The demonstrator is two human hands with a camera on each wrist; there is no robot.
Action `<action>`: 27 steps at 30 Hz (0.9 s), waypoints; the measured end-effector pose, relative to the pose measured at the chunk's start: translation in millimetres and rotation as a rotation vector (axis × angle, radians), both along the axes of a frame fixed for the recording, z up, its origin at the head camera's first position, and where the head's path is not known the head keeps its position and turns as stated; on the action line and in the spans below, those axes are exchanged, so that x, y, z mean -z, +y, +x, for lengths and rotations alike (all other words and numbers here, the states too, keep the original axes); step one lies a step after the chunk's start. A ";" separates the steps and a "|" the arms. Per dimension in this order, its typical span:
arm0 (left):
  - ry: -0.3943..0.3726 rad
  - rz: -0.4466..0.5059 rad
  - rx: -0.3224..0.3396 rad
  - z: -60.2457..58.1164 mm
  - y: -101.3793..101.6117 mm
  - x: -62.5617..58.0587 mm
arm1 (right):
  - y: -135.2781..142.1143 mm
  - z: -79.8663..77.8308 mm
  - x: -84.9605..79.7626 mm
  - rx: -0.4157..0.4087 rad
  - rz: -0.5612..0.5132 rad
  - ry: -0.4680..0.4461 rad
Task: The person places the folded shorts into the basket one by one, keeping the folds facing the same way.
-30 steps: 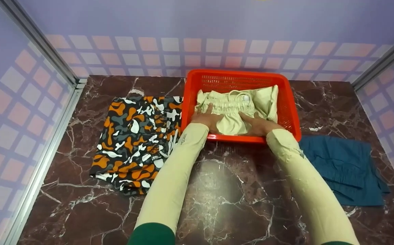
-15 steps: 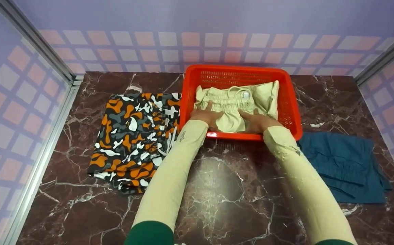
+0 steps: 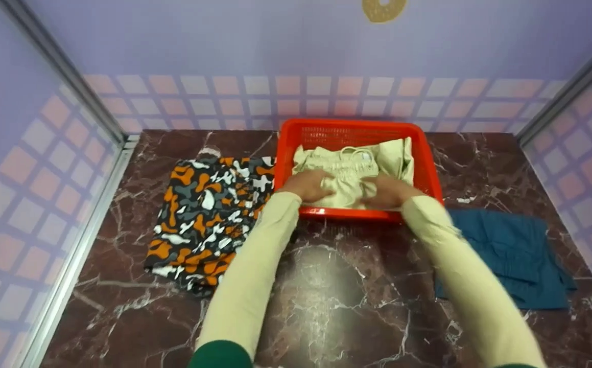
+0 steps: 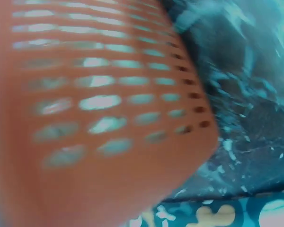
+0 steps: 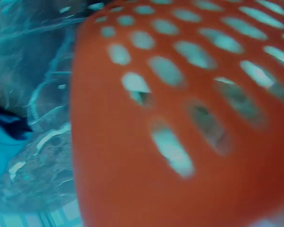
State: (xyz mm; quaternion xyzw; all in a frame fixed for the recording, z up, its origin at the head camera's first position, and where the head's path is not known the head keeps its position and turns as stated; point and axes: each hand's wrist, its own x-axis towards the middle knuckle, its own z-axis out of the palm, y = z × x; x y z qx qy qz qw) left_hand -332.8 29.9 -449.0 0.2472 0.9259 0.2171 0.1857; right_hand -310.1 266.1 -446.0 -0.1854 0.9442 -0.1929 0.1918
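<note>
Cream drawstring shorts (image 3: 349, 166) lie in a red slotted plastic basket (image 3: 425, 158), waistband and cord uppermost. Over the left front of the shorts rests my left hand (image 3: 308, 185), its fingers angled inward across the cloth. On the opposite side, my right hand (image 3: 390, 191) touches the front right part, blurred by motion. Both wrists cross close by the basket's front rim. The wrist views are filled by the basket's slotted walls, the left wall (image 4: 132, 165) and the right wall (image 5: 113, 142), and both hands are hidden there. Pale cloth shows through the slots.
Left of the basket lie folded camouflage-print shorts (image 3: 204, 220) in orange, black, grey and white. Folded teal-blue shorts (image 3: 510, 255) lie to the right, partly behind the right sleeve. A brown marbled surface (image 3: 326, 306) meets purple tiled-pattern walls (image 3: 214, 41) on three sides.
The head view has tilted upward, so the scene sits lower. My fingers, earlier spread forward over the waistband, now angle inward nearer the front rim. The shorts' front is more bunched.
</note>
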 end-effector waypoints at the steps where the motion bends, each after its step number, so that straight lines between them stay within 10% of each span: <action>1: 0.024 0.097 -0.016 5.9 -3.0 -2.0 | 2.4 6.6 -1.9 0.003 -0.065 0.062; 5: 0.111 0.454 -0.075 35.2 -23.7 -16.2 | 11.7 38.3 -18.5 0.077 -0.322 0.252; 9: 0.225 0.571 -0.120 71.5 -63.4 -22.8 | 12.4 77.1 -33.3 0.107 -0.497 0.397; 18: 0.264 0.238 -0.292 136.3 -169.0 26.0 | 36.8 168.0 18.8 0.204 -0.569 0.444; 27: 0.223 -0.045 -0.410 165.7 -215.4 65.1 | 46.9 236.2 75.7 0.309 -0.554 0.450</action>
